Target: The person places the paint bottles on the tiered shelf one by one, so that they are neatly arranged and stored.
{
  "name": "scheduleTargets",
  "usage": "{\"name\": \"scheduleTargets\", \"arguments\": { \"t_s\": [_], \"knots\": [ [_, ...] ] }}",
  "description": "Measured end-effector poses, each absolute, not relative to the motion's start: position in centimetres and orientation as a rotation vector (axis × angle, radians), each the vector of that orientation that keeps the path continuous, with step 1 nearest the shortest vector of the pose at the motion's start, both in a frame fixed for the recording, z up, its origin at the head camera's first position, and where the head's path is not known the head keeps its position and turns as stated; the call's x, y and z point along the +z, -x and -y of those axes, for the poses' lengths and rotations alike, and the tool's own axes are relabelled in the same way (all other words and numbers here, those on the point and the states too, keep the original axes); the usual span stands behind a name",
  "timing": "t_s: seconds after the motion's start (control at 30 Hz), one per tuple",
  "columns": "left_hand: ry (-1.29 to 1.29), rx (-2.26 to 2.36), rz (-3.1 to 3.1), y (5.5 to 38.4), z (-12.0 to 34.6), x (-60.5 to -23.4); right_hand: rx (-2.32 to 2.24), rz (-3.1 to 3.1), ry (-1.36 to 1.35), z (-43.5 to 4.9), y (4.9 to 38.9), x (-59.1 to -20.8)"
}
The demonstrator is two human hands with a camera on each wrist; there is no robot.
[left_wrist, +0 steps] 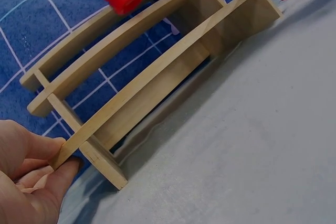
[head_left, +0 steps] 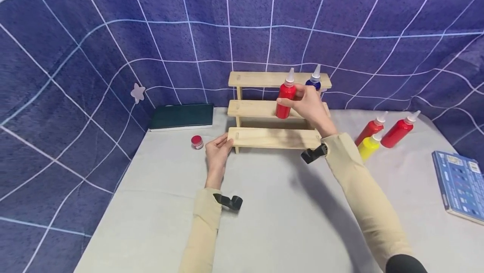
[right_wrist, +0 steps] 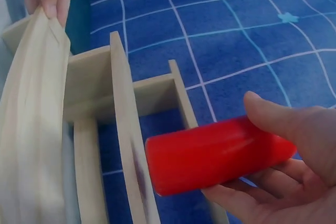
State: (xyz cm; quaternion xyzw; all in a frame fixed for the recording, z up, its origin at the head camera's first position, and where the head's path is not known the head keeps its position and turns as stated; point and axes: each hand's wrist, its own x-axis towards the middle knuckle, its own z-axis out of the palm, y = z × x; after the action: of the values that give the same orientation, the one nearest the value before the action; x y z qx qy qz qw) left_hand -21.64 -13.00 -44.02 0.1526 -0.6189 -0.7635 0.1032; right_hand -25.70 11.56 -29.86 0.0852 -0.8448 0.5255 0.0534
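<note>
A three-tier wooden rack (head_left: 276, 137) stands at the back of the table. My left hand (head_left: 217, 152) pinches the left end of its lowest shelf, thumb and fingers on either face of the board in the left wrist view. With my right hand (head_left: 311, 106) I grip a red squeeze bottle (head_left: 286, 101) with a clear pointed nozzle, held upright in front of the middle shelf. In the right wrist view the bottle's base (right_wrist: 157, 166) overlaps the shelves. A blue squeeze bottle (head_left: 313, 82) is at the right end of the rack's top, partly hidden behind my right hand.
Right of the rack stand two more red bottles (head_left: 400, 132) and a yellow bottle (head_left: 367, 148). A blue book (head_left: 461, 185) lies at the right edge. Left of the rack are a small red-lidded jar (head_left: 197, 142) and a dark green book (head_left: 182, 116). A grid-patterned curtain hangs behind.
</note>
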Motion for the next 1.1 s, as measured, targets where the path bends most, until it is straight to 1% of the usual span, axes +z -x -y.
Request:
{"name": "scheduleTargets", "arguments": {
  "t_s": [0.3, 0.6, 0.77, 0.9, 1.1],
  "knots": [
    [-0.473, -2.255, 1.845, 21.3, 12.9, -44.2, 1.534, 2.605, -0.197, -10.4, 27.2, -30.5],
    [-0.455, -2.258, 1.826, 21.6, 13.2, -44.1, 1.542, 2.603, -0.206, -9.9, 28.2, -30.7],
    [-0.460, -2.249, 1.840, 21.7, 12.9, -44.2, 1.605, 2.612, -0.190, -10.1, 28.2, -30.6],
    [-0.465, -2.248, 1.836, 21.8, 13.0, -44.3, 1.619, 2.626, -0.246, -10.3, 28.1, -30.7],
    [-0.446, -2.248, 1.829, 21.7, 12.9, -44.3, 1.634, 2.624, -0.276, -11.2, 26.9, -30.0]
  ]
}}
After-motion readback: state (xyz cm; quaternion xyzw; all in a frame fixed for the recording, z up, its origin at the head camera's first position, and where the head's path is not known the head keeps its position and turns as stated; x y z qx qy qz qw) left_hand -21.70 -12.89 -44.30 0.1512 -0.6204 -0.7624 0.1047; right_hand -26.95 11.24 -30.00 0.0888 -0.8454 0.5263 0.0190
